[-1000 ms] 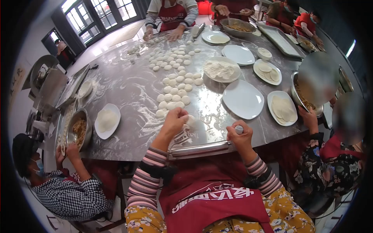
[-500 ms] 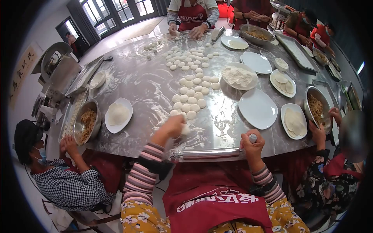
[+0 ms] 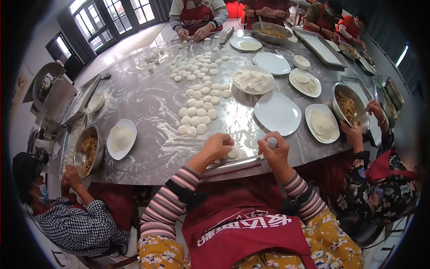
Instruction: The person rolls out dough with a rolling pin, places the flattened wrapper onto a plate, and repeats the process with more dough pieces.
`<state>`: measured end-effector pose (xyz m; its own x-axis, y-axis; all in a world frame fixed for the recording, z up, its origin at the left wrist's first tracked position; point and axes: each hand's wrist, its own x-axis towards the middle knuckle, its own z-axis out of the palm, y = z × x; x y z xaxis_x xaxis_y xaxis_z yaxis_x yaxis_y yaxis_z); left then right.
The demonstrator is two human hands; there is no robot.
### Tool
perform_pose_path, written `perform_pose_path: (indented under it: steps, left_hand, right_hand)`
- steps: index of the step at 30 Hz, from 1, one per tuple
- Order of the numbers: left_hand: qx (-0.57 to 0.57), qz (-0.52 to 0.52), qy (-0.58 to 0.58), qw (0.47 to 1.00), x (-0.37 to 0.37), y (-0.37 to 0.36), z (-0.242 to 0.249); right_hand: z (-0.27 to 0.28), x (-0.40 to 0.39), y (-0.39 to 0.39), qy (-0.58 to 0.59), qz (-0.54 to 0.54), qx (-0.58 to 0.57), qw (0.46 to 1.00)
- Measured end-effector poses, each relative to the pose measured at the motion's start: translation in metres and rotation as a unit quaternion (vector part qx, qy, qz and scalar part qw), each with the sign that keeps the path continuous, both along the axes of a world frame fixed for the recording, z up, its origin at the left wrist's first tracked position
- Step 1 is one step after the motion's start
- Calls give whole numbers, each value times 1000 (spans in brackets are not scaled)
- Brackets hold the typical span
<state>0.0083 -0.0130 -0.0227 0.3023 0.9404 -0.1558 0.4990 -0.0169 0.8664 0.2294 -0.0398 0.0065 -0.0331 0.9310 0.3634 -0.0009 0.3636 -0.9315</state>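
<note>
A small round piece of dough (image 3: 233, 152) lies flat on the shiny grey surface (image 3: 148, 112), close to its near edge. It is pale white and soft-looking, with white flour around it. The left hand (image 3: 218, 145) rests on it with bent fingers. Just beside it lies a long silver rolling pin (image 3: 233, 164). The pin lies on its side along the near edge of the surface. The right hand (image 3: 274, 154) is wrapped around its right end, where a little white knob sticks up.
</note>
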Motion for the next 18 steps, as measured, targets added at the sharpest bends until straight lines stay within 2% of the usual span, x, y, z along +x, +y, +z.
perform_pose_path:
  steps: [1,3,7,10,11,13,14,16,17,18]
  left_hand:
    - [5,4,15,1000,1,-2,1]
    - [19,-9,49,999,8,-4,11]
    - [32,-42,147,988,16,2,22]
    - [49,-7,107,993,5,-3,14]
    - [85,-19,112,990,1,-7,12]
    - [42,-55,111,991,3,-10,9]
    - [36,-64,113,991,7,-11,5]
    - [123,-2,132,984,16,-2,8]
    - [126,-2,132,983,15,0,12]
    - [80,-40,122,988,12,2,15]
  right_hand:
    - [1,-4,10,1,-2,-1,1000]
    - [-9,-11,30,-86,-67,76,991]
    - [-20,-16,45,-85,-77,67,991]
    - [-22,-5,14,-111,-110,116,981]
    - [-26,-4,9,-96,-122,104,982]
    - [-25,-7,19,-147,-152,139,967]
    - [-21,-14,30,-133,-134,87,978]
    - [-15,-24,54,-133,-99,76,983]
    - [-17,-27,60,-119,-74,48,989]
    - [-22,-23,58,-120,-75,49,989]
